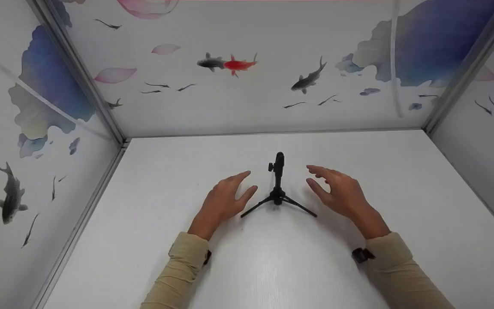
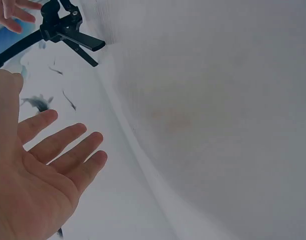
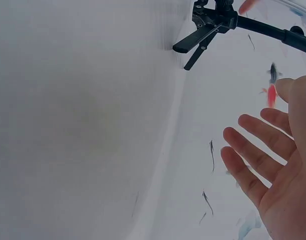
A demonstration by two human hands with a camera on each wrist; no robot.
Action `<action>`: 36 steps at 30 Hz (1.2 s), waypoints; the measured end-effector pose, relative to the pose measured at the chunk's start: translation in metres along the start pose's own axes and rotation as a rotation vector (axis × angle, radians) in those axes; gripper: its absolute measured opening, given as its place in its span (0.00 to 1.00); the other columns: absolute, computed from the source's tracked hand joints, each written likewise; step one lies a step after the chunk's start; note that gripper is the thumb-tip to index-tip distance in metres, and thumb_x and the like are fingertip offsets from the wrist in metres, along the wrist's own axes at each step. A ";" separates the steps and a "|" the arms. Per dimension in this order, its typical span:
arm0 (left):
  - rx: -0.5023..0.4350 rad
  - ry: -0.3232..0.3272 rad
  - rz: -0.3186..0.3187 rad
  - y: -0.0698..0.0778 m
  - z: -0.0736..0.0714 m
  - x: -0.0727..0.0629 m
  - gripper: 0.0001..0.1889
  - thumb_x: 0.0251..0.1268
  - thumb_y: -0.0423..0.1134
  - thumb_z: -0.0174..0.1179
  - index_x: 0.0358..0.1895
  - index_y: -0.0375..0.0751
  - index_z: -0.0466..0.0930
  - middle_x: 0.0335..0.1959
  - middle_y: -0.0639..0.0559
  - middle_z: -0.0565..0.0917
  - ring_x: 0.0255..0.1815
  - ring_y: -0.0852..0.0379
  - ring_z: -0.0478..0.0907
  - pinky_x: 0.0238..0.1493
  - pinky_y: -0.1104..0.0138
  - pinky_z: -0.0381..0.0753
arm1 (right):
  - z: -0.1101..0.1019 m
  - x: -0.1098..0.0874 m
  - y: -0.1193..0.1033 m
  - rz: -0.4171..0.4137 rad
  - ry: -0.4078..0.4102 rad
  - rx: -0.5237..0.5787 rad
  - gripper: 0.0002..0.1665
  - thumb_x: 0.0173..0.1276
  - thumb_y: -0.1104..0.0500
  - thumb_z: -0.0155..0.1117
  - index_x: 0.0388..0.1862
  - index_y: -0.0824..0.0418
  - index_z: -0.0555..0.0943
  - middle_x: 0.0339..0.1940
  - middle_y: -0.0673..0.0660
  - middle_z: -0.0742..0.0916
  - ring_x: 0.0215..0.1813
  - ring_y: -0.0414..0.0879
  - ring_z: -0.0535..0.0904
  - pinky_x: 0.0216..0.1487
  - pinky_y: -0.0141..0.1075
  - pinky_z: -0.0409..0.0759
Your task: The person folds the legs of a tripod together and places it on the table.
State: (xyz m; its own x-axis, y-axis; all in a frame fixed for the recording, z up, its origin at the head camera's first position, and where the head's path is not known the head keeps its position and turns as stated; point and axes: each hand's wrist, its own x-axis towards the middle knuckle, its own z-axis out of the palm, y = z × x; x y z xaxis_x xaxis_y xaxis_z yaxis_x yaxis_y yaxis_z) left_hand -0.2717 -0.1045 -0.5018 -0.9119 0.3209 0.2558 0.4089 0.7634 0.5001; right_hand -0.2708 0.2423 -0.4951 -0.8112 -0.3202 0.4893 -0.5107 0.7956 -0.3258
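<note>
A small black tripod (image 1: 277,193) stands upright on the white table, its legs spread and a knob on the left of its upper part. To its left, my left hand (image 1: 224,198) hovers with fingers apart, touching nothing. My right hand (image 1: 342,192) is held on the other side, also apart from the tripod. The left wrist view shows the left palm (image 2: 48,180) with extended fingers, below the tripod's legs (image 2: 80,40). Similarly, the right palm (image 3: 287,185) and its spread fingers appear in the right wrist view, near the tripod (image 3: 222,20).
The white tabletop (image 1: 144,193) is bounded by a back panel (image 1: 251,103) and side panels printed with fish, petals and blue patches. Grey metal posts (image 1: 101,103) stand at the corners. Dark wrist devices (image 1: 362,255) sit by both beige sleeves.
</note>
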 end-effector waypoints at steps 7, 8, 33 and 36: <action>-0.010 -0.005 0.000 0.004 0.002 0.000 0.32 0.84 0.63 0.54 0.76 0.46 0.78 0.73 0.45 0.83 0.76 0.45 0.79 0.76 0.50 0.78 | 0.004 0.004 -0.005 -0.041 0.022 0.009 0.22 0.80 0.52 0.70 0.70 0.51 0.85 0.58 0.53 0.94 0.51 0.52 0.93 0.46 0.48 0.91; -0.012 -0.007 0.001 0.004 0.002 0.000 0.31 0.84 0.63 0.54 0.76 0.46 0.78 0.73 0.45 0.83 0.76 0.45 0.79 0.76 0.50 0.78 | 0.005 0.005 -0.006 -0.043 0.021 0.012 0.22 0.80 0.52 0.70 0.70 0.51 0.85 0.58 0.53 0.94 0.50 0.52 0.93 0.46 0.48 0.91; -0.074 -0.049 0.073 0.014 0.008 -0.001 0.25 0.84 0.56 0.60 0.68 0.41 0.85 0.60 0.43 0.91 0.56 0.49 0.92 0.61 0.53 0.89 | 0.016 0.024 -0.031 -0.119 0.090 0.101 0.19 0.79 0.56 0.71 0.66 0.53 0.87 0.54 0.52 0.95 0.46 0.46 0.93 0.43 0.44 0.92; -0.080 -0.048 0.082 0.014 0.008 0.000 0.23 0.84 0.53 0.60 0.67 0.41 0.85 0.59 0.43 0.91 0.55 0.49 0.92 0.61 0.53 0.89 | 0.016 0.027 -0.035 -0.123 0.085 0.106 0.19 0.79 0.56 0.70 0.66 0.53 0.87 0.54 0.51 0.95 0.46 0.45 0.93 0.42 0.43 0.92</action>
State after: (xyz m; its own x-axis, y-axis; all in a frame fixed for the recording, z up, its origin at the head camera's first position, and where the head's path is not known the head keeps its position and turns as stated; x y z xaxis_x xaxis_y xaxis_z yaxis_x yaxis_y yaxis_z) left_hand -0.2658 -0.0891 -0.5017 -0.8754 0.4083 0.2589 0.4814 0.6872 0.5440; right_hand -0.2797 0.1979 -0.4837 -0.7161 -0.3633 0.5960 -0.6352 0.6932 -0.3406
